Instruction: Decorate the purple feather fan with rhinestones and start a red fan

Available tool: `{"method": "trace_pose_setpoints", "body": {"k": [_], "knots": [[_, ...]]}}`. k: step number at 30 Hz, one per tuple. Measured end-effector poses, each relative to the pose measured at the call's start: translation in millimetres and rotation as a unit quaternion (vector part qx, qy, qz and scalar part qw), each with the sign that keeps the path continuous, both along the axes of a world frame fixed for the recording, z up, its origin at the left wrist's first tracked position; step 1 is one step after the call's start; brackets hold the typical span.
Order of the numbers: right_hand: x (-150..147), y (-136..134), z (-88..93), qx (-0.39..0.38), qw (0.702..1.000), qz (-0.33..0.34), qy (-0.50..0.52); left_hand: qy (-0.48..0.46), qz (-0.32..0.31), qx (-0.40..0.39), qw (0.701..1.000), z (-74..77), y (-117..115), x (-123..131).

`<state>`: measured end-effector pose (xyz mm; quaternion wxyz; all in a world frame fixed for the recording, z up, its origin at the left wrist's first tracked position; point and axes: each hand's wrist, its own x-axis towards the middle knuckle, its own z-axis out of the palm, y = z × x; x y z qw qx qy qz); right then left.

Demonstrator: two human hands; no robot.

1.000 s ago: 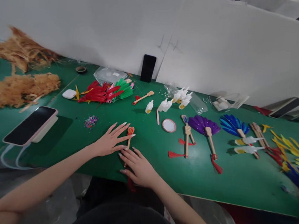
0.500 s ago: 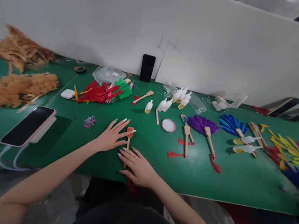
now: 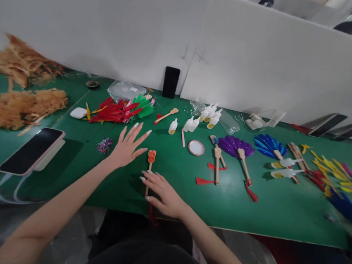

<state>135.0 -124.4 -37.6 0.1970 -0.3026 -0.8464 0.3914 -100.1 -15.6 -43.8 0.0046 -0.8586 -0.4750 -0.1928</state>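
A wooden fan handle (image 3: 151,158) with an orange-red patterned head and a red tassel lies near the front edge of the green table. My right hand (image 3: 165,195) is over its lower shaft, fingers spread; whether it touches the shaft I cannot tell. Up and to the left of the handle's head, my left hand (image 3: 127,148) is open, fingers fanned out, holding nothing. It is between the handle and a small heap of purple glittery bits (image 3: 104,145). Beyond it lie red feathers (image 3: 111,111) and green feathers (image 3: 145,106).
White glue bottles (image 3: 209,113) stand at the back, near a round lid (image 3: 196,147). Finished-looking purple feather fan (image 3: 237,146) and blue feather fan (image 3: 269,146) lie to the right. A phone (image 3: 32,150) rests at the left, beside tan fibre (image 3: 26,105). A white partition (image 3: 111,26) rises behind.
My left hand has moved up and left, off the orange-red head of the fan handle, which now shows fully. My right hand has stayed by the shaft. The camera view has shifted slightly.
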Motion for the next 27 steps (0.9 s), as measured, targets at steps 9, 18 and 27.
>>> {"method": "trace_pose_setpoints", "body": {"k": [9, 18, 27], "knots": [[4, 14, 81.7, -0.387, 0.672, -0.259, 0.576, -0.212, -0.009, -0.103, 0.972, 76.5, -67, 46], [-10, 2, 115.3, -0.443, 0.627, -0.200, 0.609, -0.150, -0.117, -0.072, 0.979, 78.6, -107, 76], [-7, -5, 114.9, -0.403, 0.637, -0.140, 0.642, -0.252, -0.195, -0.002, 0.948, 92.7, -99, 90]]}}
